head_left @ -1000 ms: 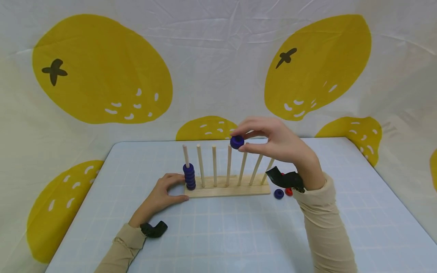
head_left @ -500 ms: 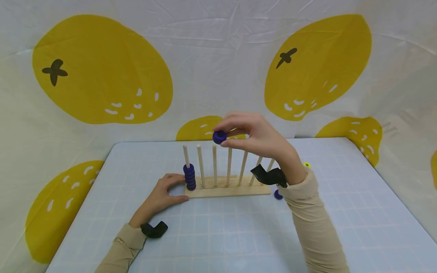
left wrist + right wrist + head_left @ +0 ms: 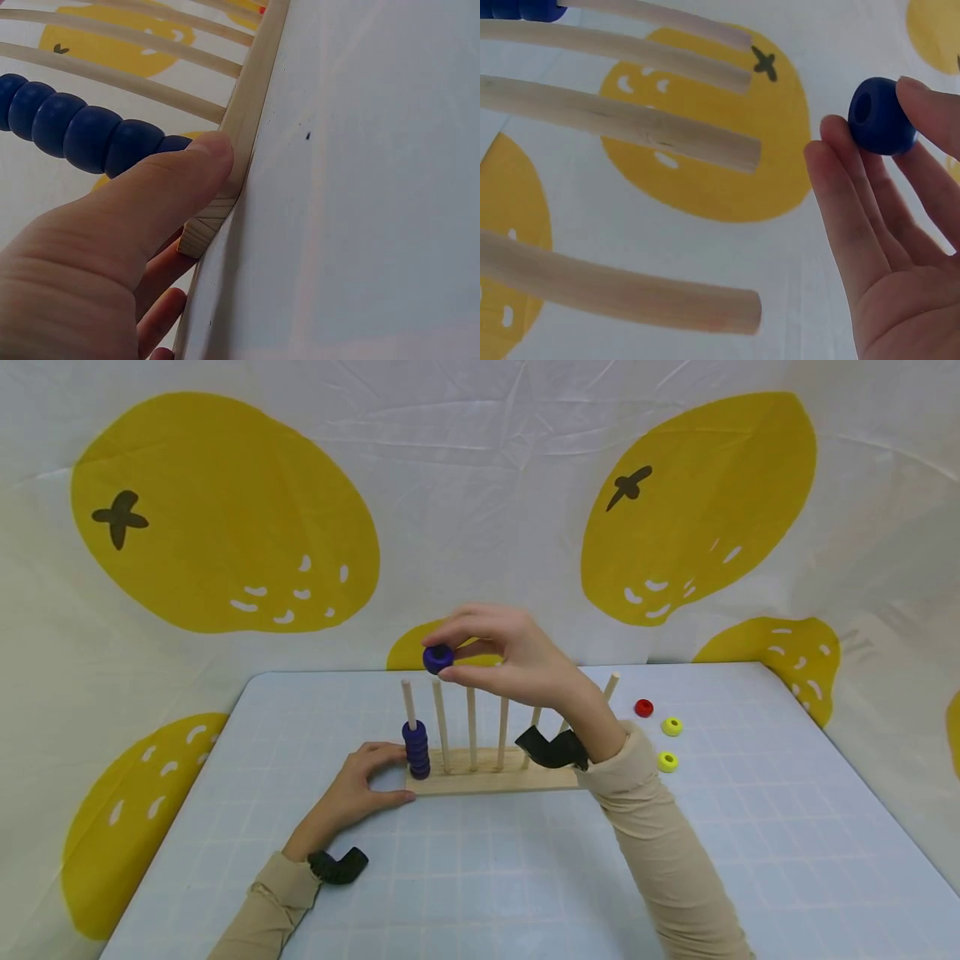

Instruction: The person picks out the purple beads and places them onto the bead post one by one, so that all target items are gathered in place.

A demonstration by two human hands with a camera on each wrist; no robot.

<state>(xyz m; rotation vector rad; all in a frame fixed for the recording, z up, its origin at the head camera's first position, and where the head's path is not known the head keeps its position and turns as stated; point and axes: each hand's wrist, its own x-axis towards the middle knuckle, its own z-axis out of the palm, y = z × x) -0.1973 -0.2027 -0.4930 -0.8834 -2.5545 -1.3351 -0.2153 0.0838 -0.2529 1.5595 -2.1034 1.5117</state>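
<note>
My right hand (image 3: 517,656) pinches a dark blue bead (image 3: 438,659) between thumb and fingertips, above the peg tops. In the right wrist view the hole of this bead (image 3: 862,109) faces the pegs. A wooden peg rack (image 3: 480,782) stands on the table with a row of upright pegs. Several blue beads (image 3: 417,750) are stacked on its leftmost peg, whose top part is bare. With thumb in front and fingers behind, my left hand (image 3: 360,789) grips the left end of the base. The left wrist view shows that thumb (image 3: 202,161) on the wooden base (image 3: 251,105), beside the stack.
Right of the rack lie a red bead (image 3: 643,708) and two yellow beads (image 3: 672,727) on the pale gridded table (image 3: 480,877). My right forearm (image 3: 660,835) hides part of the rack's right end. Behind the table hangs a white cloth (image 3: 480,527) with yellow fruit prints.
My right hand has moved left over the pegs with the blue bead, now near the second peg. Its arm uncovers the yellow beads and hides the loose blue one. The left hand stays put.
</note>
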